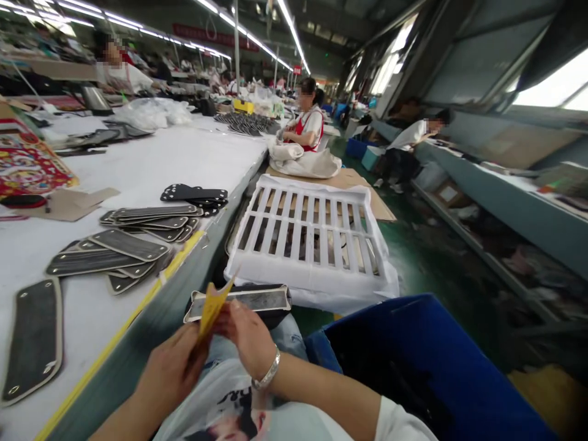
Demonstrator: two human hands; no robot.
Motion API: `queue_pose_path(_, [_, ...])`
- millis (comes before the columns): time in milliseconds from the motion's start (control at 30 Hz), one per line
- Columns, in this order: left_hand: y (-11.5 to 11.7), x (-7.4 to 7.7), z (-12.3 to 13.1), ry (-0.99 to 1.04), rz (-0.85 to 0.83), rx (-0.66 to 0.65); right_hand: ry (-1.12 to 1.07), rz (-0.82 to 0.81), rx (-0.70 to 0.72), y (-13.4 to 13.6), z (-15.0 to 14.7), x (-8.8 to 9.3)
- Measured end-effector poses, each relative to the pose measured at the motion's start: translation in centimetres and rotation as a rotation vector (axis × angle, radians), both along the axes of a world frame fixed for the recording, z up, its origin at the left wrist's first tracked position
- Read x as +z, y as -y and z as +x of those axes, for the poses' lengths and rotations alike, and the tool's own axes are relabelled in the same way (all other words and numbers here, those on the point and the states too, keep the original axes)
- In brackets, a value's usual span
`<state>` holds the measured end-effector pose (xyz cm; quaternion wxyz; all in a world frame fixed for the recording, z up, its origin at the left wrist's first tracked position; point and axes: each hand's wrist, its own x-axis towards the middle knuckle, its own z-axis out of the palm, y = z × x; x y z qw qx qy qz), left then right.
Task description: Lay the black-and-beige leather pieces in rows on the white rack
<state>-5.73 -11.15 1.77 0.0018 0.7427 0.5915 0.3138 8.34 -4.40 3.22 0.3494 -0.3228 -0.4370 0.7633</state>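
Note:
A thin yellow piece (212,311), perhaps card or paper, stands folded between my two hands above my lap. My left hand (177,355) grips its near lower side, while my right hand (245,334), with a bracelet at the wrist, has its fingers closed on the far side. Part of the piece and several fingertips are hidden. Just beyond, across my knees, lies a dark grey panel (261,299) with a pale edge. More flat grey strips with pale rims and eyelets (124,254) are piled on the white table to my left, and one single strip (34,337) lies nearer.
A white slatted rack (303,275) stands ahead. At my right is a deep blue bin (427,318). Yellow tape (119,327) runs along the edge of the white table (193,153). A co-worker in a red apron (312,128) sits past the rack, beside pale cloth (305,162).

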Motion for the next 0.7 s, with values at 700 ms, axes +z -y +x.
queue_pose_path(700, [-23.9, -3.4, 7.4, 0.752, -1.481, -0.669, 1.633, 0.678, 0.206, -15.1, 15.1, -1.6])
